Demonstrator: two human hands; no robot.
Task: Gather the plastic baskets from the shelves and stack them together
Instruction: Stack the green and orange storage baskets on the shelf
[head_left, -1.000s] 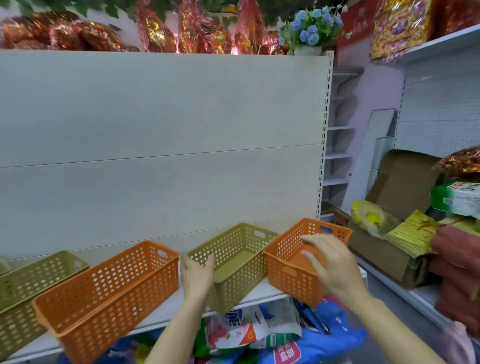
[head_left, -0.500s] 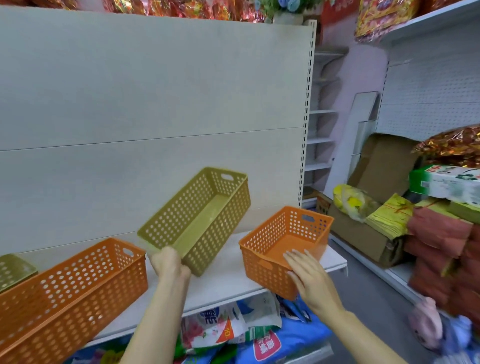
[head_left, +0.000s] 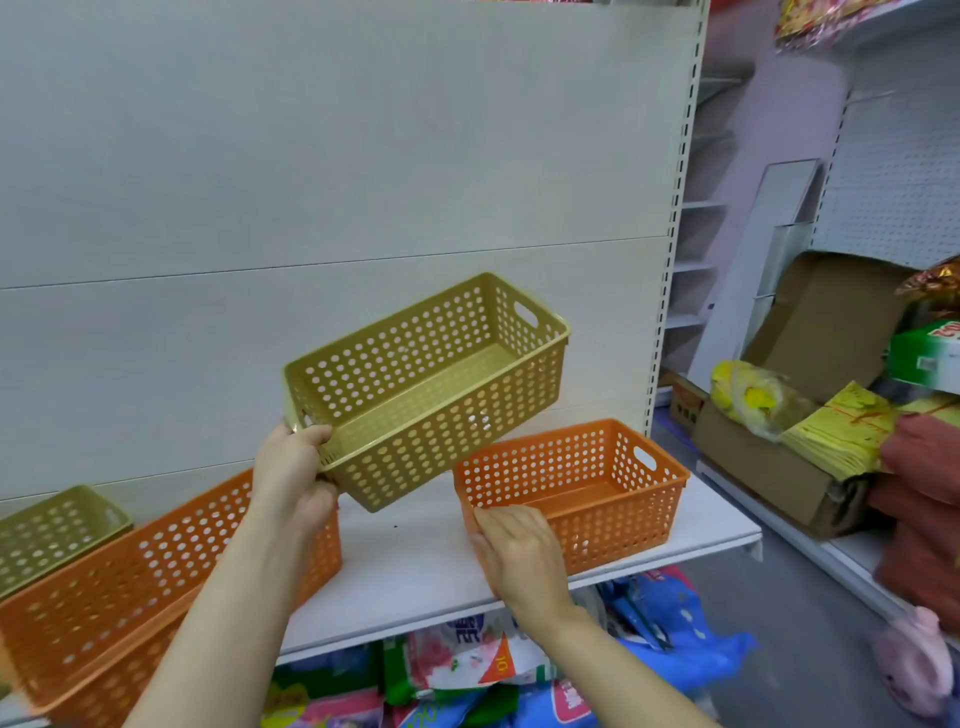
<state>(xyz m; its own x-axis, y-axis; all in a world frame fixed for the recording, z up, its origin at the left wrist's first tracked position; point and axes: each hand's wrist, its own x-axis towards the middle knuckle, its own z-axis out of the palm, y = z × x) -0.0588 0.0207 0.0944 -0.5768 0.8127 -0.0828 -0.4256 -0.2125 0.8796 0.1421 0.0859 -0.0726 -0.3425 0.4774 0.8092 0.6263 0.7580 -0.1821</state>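
My left hand (head_left: 293, 473) grips the near end of an olive-green perforated basket (head_left: 431, 389) and holds it tilted in the air above the white shelf (head_left: 415, 571). Below and to its right an orange basket (head_left: 576, 493) stands on the shelf near the right end. My right hand (head_left: 519, 556) rests against that basket's near end wall, fingers around its corner. At the left a long orange basket (head_left: 130, 597) stands on the shelf, partly behind my left forearm. A second olive-green basket (head_left: 52, 535) sits at the far left edge.
The white back panel (head_left: 337, 182) rises behind the shelf. Packaged goods (head_left: 467, 670) fill the space under it. To the right, across an aisle, a lower shelf holds a cardboard box (head_left: 810, 415), yellow paper bundles (head_left: 841, 431) and red packs (head_left: 919, 499).
My left hand has lifted the olive-green basket off the shelf and carried it rightward, over the orange basket's left side. My right hand slid from that orange basket's inside to its near end.
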